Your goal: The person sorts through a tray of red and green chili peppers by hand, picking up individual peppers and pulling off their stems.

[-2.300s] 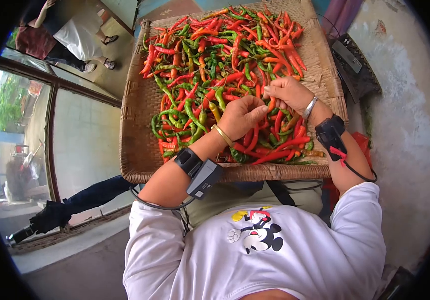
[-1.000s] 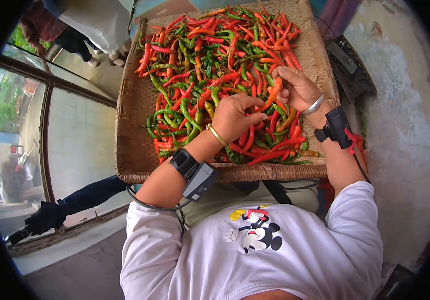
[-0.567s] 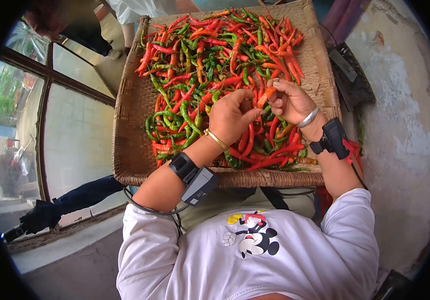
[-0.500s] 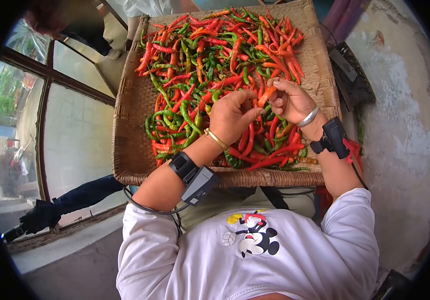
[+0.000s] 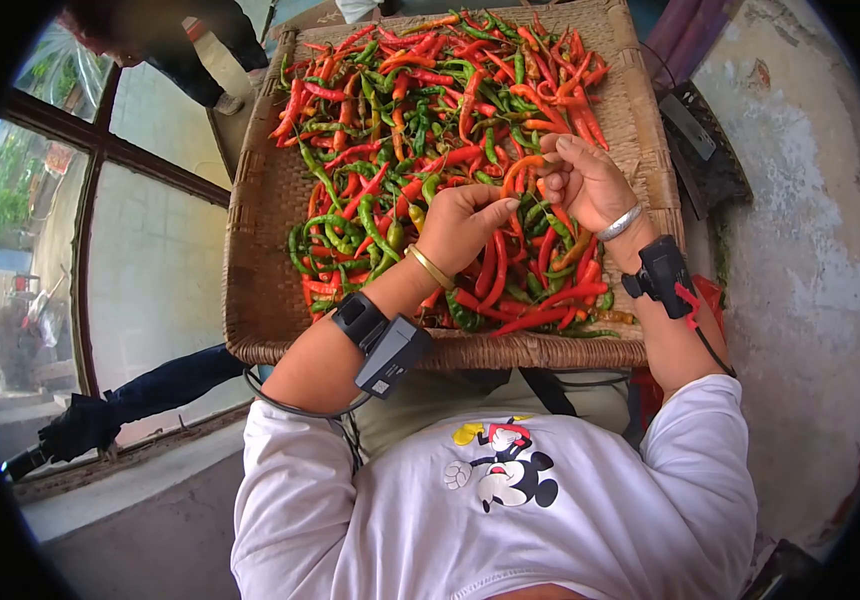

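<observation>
A curved orange-red chili pepper [image 5: 521, 170] spans the gap between my two hands, above the heap. My left hand [image 5: 462, 228] is closed, thumb and forefinger pinched at the pepper's lower end. Against its upper end, the fingers of my right hand [image 5: 591, 188] are bent in, partly hiding that tip. Beneath both hands, many red, green and orange chili peppers [image 5: 350, 150] lie loose in a large woven tray [image 5: 450, 353].
A window [image 5: 155, 240] stands along the left side, with a dark folded umbrella [image 5: 165, 390] below it. At the upper left are another person's legs [image 5: 235, 40]. A rough wall [image 5: 790, 250] is on the right, and a dark object [image 5: 705, 145] sits beside the tray.
The pepper between my hands shows more of its curved length. My right hand has risen slightly and opened a little; my left has shifted slightly. The person at upper left has moved.
</observation>
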Tool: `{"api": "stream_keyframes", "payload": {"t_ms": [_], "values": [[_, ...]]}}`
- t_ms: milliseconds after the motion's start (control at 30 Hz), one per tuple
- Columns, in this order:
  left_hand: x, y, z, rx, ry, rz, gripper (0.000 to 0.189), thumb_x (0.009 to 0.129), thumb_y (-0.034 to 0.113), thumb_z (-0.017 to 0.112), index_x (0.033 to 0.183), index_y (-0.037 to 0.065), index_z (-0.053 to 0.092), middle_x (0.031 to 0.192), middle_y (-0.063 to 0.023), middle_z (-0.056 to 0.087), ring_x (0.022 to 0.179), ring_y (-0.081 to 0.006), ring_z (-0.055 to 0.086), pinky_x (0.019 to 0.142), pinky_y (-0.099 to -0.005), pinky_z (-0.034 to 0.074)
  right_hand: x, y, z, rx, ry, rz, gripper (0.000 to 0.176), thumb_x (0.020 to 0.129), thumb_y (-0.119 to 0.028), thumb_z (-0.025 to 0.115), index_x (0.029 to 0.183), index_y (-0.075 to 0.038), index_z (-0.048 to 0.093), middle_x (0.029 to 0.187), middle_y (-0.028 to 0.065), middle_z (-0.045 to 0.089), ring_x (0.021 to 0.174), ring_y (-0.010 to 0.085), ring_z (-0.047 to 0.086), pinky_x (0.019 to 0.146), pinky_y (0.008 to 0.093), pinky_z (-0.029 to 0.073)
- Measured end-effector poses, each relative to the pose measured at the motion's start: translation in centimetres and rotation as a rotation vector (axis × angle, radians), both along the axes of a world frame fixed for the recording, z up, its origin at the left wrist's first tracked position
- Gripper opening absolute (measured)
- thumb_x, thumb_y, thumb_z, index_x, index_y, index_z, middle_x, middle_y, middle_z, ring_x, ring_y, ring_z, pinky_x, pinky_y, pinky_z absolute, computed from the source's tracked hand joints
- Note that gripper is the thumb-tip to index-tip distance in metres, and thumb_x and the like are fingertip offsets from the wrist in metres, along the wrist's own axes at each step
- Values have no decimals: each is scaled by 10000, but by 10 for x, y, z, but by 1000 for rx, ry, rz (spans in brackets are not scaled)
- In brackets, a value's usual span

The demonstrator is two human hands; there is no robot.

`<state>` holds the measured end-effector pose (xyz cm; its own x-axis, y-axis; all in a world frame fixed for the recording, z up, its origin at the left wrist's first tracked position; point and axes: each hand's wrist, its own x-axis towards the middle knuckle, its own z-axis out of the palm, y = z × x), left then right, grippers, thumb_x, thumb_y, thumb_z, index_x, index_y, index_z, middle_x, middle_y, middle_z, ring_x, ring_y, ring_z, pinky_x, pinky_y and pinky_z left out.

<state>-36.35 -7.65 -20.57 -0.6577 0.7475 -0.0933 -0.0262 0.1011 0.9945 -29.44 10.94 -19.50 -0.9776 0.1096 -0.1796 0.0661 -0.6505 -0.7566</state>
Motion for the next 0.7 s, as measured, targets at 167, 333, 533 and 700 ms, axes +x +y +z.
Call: {"api": "stream_keyframes", "payload": {"t_ms": [167, 333, 533, 700], "values": [[-4, -3, 7, 3, -326, -122, 225, 831, 233, 561, 839, 17, 623, 603, 27, 517, 461, -33, 401, 405, -171, 309, -1, 5, -3, 108, 15, -76, 283, 835, -286, 537, 1002, -57, 524, 743, 42, 596, 589, 102, 534, 505, 229, 431], [-15, -22, 29, 172, -463, 39, 236, 843, 259, 541, 886, 35, 605, 603, 26, 506, 447, -26, 367, 388, -153, 273, 0, 19, -13, 41, -27, -136, 346, 833, -359, 523, 1007, -60, 523, 729, 34, 600, 589, 99, 538, 505, 231, 431], [-41, -113, 99, 245, -53, 317, 261, 866, 247, 500, 850, 7, 604, 582, 37, 481, 444, -15, 357, 386, -152, 258, 4, 16, -6, 201, -89, -79, 260, 852, -272, 508, 981, -46, 523, 702, 14, 595, 581, 64, 546, 473, 196, 429], [-68, -224, 101, -182, 376, 651, 251, 828, 266, 555, 790, 32, 635, 573, 45, 489, 456, -5, 371, 411, -145, 282, 3, 0, 1, 449, -121, 109, 218, 859, -233, 501, 965, -45, 525, 699, 3, 583, 558, 45, 532, 459, 166, 415]]}}
